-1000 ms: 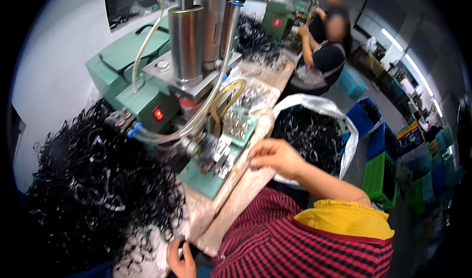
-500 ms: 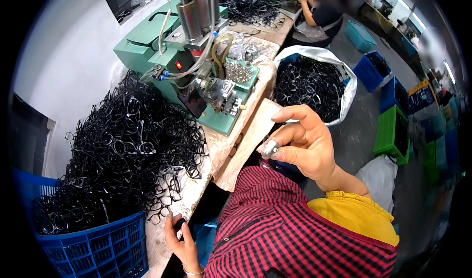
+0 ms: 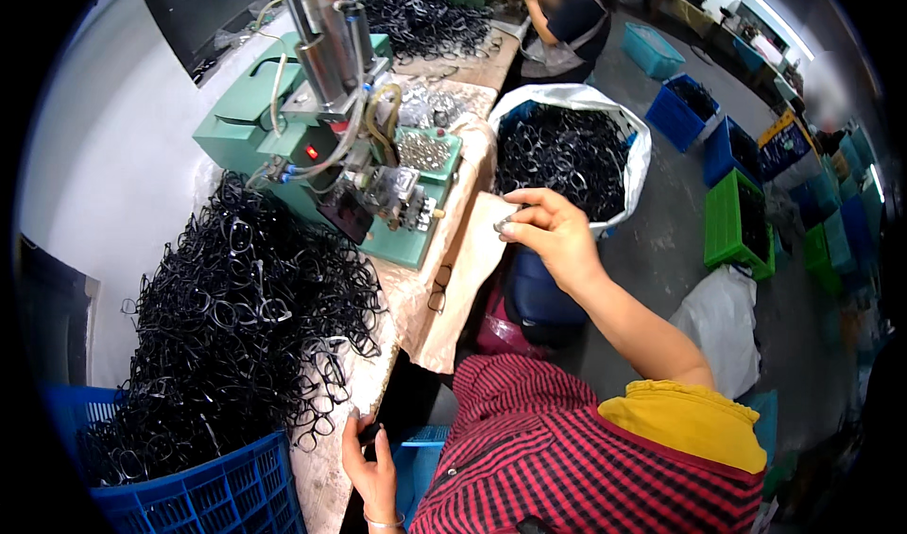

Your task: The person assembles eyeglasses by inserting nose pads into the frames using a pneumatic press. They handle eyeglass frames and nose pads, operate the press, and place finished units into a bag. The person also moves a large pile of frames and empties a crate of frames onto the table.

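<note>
My right hand [image 3: 559, 241] is raised past the bench's edge, thumb and fingers pinching a small silvery-grey piece [image 3: 502, 225] that the fingertips partly cover. Nearest to it is the light brown sheet [image 3: 468, 274] along the bench edge. Low at the front, my left hand [image 3: 374, 473] has its fingers curled around something dark, which I cannot make out against the shadow. A large heap of black glasses frames [image 3: 236, 317] lies to the left of that hand. Ahead stands a green machine [image 3: 402, 241] with metal cylinders, air hoses and a clamp fixture.
A blue crate [image 3: 213, 487] stands under the heap at the front left. Beyond my right hand is a white-lined container [image 3: 635, 147] full of frames. Blue and green crates [image 3: 726, 208] line the floor at right. A person [image 3: 572, 24] sits farther along the bench.
My right hand has reached forward and away from my body with the small piece, its arm straightening. The left hand stays low by the bench edge. The view has shifted somewhat.
</note>
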Demonstrator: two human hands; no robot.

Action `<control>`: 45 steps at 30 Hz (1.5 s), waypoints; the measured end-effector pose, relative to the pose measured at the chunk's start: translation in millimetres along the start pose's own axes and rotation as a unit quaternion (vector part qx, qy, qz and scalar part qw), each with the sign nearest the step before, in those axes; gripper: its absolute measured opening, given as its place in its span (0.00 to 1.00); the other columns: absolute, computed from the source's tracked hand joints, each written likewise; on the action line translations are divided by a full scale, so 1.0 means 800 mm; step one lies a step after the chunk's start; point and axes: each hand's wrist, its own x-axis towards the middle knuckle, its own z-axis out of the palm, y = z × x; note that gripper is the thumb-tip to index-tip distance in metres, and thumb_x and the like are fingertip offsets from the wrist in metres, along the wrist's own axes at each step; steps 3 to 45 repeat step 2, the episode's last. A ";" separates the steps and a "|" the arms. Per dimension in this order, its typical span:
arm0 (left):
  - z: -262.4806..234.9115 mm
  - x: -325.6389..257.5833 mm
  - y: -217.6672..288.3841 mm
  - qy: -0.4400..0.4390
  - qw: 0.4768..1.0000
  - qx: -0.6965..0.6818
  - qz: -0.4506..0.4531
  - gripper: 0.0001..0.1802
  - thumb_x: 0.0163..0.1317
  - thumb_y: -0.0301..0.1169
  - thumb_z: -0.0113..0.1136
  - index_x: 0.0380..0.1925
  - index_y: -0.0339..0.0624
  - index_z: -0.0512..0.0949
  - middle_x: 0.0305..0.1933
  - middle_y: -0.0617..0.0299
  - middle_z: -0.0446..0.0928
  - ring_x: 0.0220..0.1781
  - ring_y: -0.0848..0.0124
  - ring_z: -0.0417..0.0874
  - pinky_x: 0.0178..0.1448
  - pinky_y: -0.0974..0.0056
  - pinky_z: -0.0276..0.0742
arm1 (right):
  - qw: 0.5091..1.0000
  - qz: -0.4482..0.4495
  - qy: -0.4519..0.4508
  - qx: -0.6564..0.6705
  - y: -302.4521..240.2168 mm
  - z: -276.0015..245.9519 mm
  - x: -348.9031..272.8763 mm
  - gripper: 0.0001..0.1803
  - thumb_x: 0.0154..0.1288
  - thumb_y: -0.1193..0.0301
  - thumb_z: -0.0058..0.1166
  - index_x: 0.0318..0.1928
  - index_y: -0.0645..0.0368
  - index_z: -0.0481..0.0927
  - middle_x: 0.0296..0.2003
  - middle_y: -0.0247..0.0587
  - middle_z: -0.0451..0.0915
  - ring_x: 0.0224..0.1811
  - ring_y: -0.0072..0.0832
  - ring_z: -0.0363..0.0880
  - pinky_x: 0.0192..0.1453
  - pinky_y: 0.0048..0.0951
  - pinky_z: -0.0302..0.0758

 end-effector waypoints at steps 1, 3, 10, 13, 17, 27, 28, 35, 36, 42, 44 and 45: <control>-0.005 -0.002 -0.009 0.000 1.000 0.015 0.002 0.29 0.64 0.26 0.61 0.63 0.30 0.66 0.53 0.50 0.78 0.50 0.64 0.81 0.58 0.63 0.75 | 1.000 -0.002 0.007 -0.010 0.035 -0.004 0.025 0.19 0.61 0.83 0.59 0.53 0.65 0.75 0.35 0.40 0.84 0.40 0.22 0.83 0.49 0.23 0.79; -0.010 -0.008 -0.026 0.006 0.999 0.035 -0.020 0.30 0.64 0.27 0.62 0.64 0.31 0.65 0.53 0.48 0.78 0.51 0.62 0.81 0.59 0.63 0.75 | 0.999 0.010 0.008 -0.038 0.079 -0.004 0.058 0.20 0.62 0.80 0.60 0.55 0.65 0.74 0.35 0.40 0.84 0.40 0.23 0.83 0.51 0.22 0.78; -0.010 -0.008 -0.026 0.006 0.999 0.035 -0.020 0.30 0.64 0.27 0.62 0.64 0.31 0.65 0.53 0.48 0.78 0.51 0.62 0.81 0.59 0.63 0.75 | 0.999 0.010 0.008 -0.038 0.079 -0.004 0.058 0.20 0.62 0.80 0.60 0.55 0.65 0.74 0.35 0.40 0.84 0.40 0.23 0.83 0.51 0.22 0.78; -0.010 -0.008 -0.026 0.006 0.999 0.035 -0.020 0.30 0.64 0.27 0.62 0.64 0.31 0.65 0.53 0.48 0.78 0.51 0.62 0.81 0.59 0.63 0.75 | 0.999 0.010 0.008 -0.038 0.079 -0.004 0.058 0.20 0.62 0.80 0.60 0.55 0.65 0.74 0.35 0.40 0.84 0.40 0.23 0.83 0.51 0.22 0.78; -0.010 -0.008 -0.026 0.006 0.999 0.035 -0.020 0.30 0.64 0.27 0.62 0.64 0.31 0.65 0.53 0.48 0.78 0.51 0.62 0.81 0.59 0.63 0.75 | 0.999 0.010 0.008 -0.038 0.079 -0.004 0.058 0.20 0.62 0.80 0.60 0.55 0.65 0.74 0.35 0.40 0.84 0.40 0.23 0.83 0.51 0.22 0.78; -0.010 -0.008 -0.026 0.006 0.999 0.035 -0.020 0.30 0.64 0.27 0.62 0.64 0.31 0.65 0.53 0.48 0.78 0.51 0.62 0.81 0.59 0.63 0.75 | 0.999 0.010 0.008 -0.038 0.079 -0.004 0.058 0.20 0.62 0.80 0.60 0.55 0.65 0.74 0.35 0.40 0.84 0.40 0.23 0.83 0.51 0.22 0.78; -0.010 -0.008 -0.026 0.006 0.999 0.035 -0.020 0.30 0.64 0.27 0.62 0.64 0.31 0.65 0.53 0.48 0.78 0.51 0.62 0.81 0.59 0.63 0.75 | 0.999 0.010 0.008 -0.038 0.079 -0.004 0.058 0.20 0.62 0.80 0.60 0.55 0.65 0.74 0.35 0.40 0.84 0.40 0.23 0.83 0.51 0.22 0.78; -0.010 -0.008 -0.026 0.006 0.999 0.035 -0.020 0.30 0.64 0.27 0.62 0.64 0.31 0.65 0.53 0.48 0.78 0.51 0.62 0.81 0.59 0.63 0.75 | 0.999 0.010 0.008 -0.038 0.079 -0.004 0.058 0.20 0.62 0.80 0.60 0.55 0.65 0.74 0.35 0.40 0.84 0.40 0.23 0.83 0.51 0.22 0.78; -0.010 -0.008 -0.026 0.006 0.999 0.035 -0.020 0.30 0.64 0.27 0.62 0.64 0.31 0.65 0.53 0.48 0.78 0.51 0.62 0.81 0.59 0.63 0.75 | 0.999 0.010 0.008 -0.038 0.079 -0.004 0.058 0.20 0.62 0.80 0.60 0.55 0.65 0.74 0.35 0.40 0.84 0.40 0.23 0.83 0.51 0.22 0.78; -0.010 -0.008 -0.026 0.006 0.999 0.035 -0.020 0.30 0.64 0.27 0.62 0.64 0.31 0.65 0.53 0.48 0.78 0.51 0.62 0.81 0.59 0.63 0.75 | 0.999 0.010 0.008 -0.038 0.079 -0.004 0.058 0.20 0.62 0.80 0.60 0.55 0.65 0.74 0.35 0.40 0.84 0.40 0.23 0.83 0.51 0.22 0.78; -0.010 -0.008 -0.026 0.006 0.999 0.035 -0.020 0.30 0.64 0.27 0.62 0.64 0.31 0.65 0.53 0.48 0.78 0.51 0.62 0.81 0.59 0.63 0.75 | 0.999 0.010 0.008 -0.038 0.079 -0.004 0.058 0.20 0.62 0.80 0.60 0.55 0.65 0.74 0.35 0.40 0.84 0.40 0.23 0.83 0.51 0.22 0.78; -0.010 -0.008 -0.026 0.006 0.999 0.035 -0.020 0.30 0.64 0.27 0.62 0.64 0.31 0.65 0.53 0.48 0.78 0.51 0.62 0.81 0.59 0.63 0.75 | 0.999 0.010 0.008 -0.038 0.079 -0.004 0.058 0.20 0.62 0.80 0.60 0.55 0.65 0.74 0.35 0.40 0.84 0.40 0.23 0.83 0.51 0.22 0.78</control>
